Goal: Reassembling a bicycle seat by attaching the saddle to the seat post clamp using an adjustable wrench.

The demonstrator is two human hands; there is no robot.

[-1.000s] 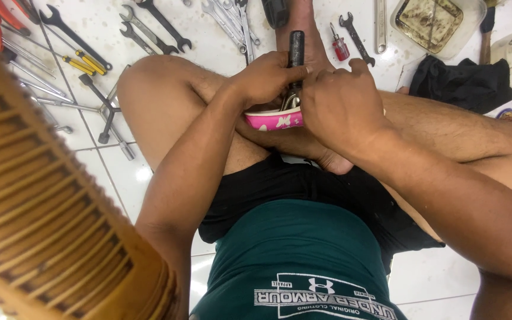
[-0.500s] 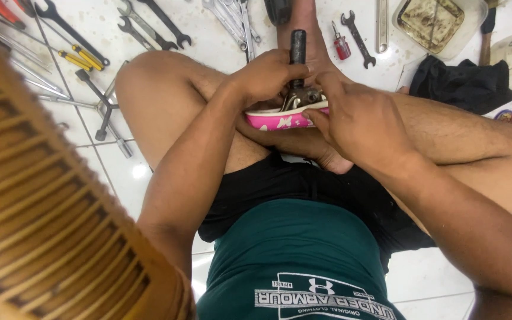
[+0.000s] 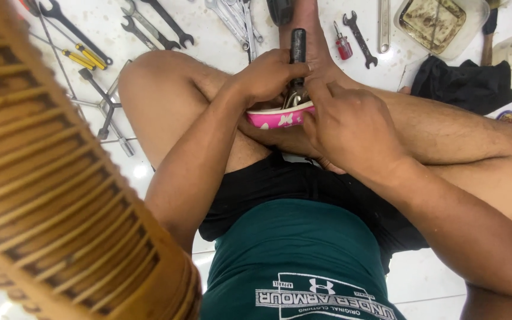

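Seated cross-legged on a white tiled floor [image 3: 226, 41], two bare hands meeting over one pink bowl [image 3: 277, 117] wedged against the crossed legs, just in front of the black shorts

Left hand [image 3: 268, 76]: closed in a fist around one black-handled tool [image 3: 297, 47], handle sticking up past the knuckles, metal end down in the bowl

Right hand [image 3: 351, 121]: fingers curled over the bowl's near rim, index finger stretched toward the tool's metal end; touching the bowl, though whether actually clamping it cannot be told

Scattered on the floor beyond the knees:
- at least seven open-ended spanners [image 3: 158, 21] counted across the top, some cut by the frame edge, so exact total not certain
- one small spanner [image 3: 361, 39] lying alone right of the tool handle
- one small red-handled screwdriver [image 3: 343, 46] just beside it
- two yellow-handled screwdrivers [image 3: 87, 56] at upper left, side by side
- one cross-shaped wrench [image 3: 105, 104] near the left knee
- one flat metal bar [image 3: 384, 24]
- one clear square tray [image 3: 437, 21], grimy inside
- one black cloth [image 3: 466, 86] bunched by the right leg

One woven cane object [image 3: 48, 201] filling the lower left, close to the camera
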